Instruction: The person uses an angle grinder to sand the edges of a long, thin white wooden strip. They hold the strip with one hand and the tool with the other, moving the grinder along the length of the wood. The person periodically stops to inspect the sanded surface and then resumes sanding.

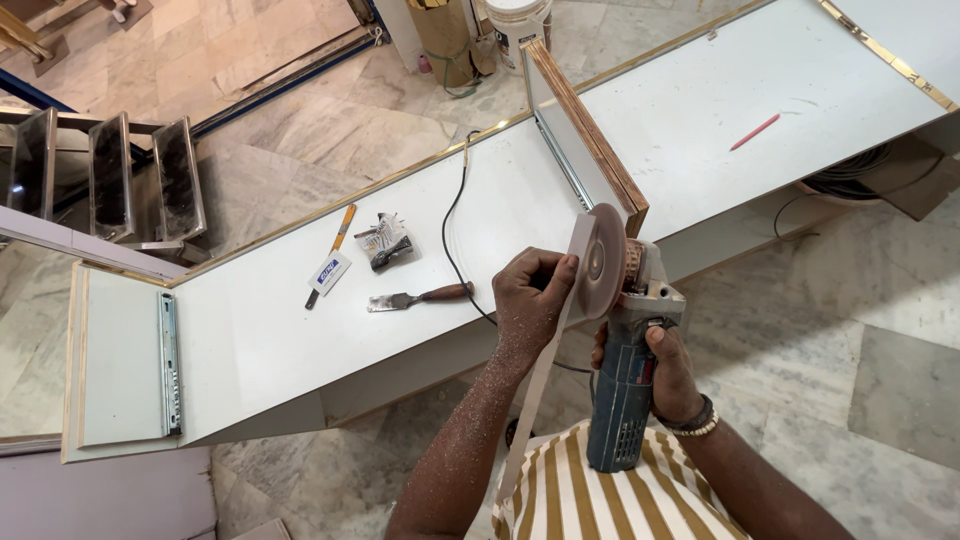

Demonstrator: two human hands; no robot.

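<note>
My right hand [668,372] grips the blue body of an angle grinder [622,400], whose brown sanding disc [603,262] faces left. My left hand [532,295] pinches a long pale edge strip [535,395] and holds its upper end against the disc. The strip runs down past my striped shirt. Both hands are just in front of a white cabinet panel [290,330] lying flat, next to an upright wooden divider [585,135] with a metal drawer slide.
On the panel lie a chisel with a brown handle [418,297], a bag of screws [384,241], a yellow-handled tool [331,254], a black cord [452,230] and a red pencil [755,131]. Buckets stand at the back. A marble floor surrounds the work.
</note>
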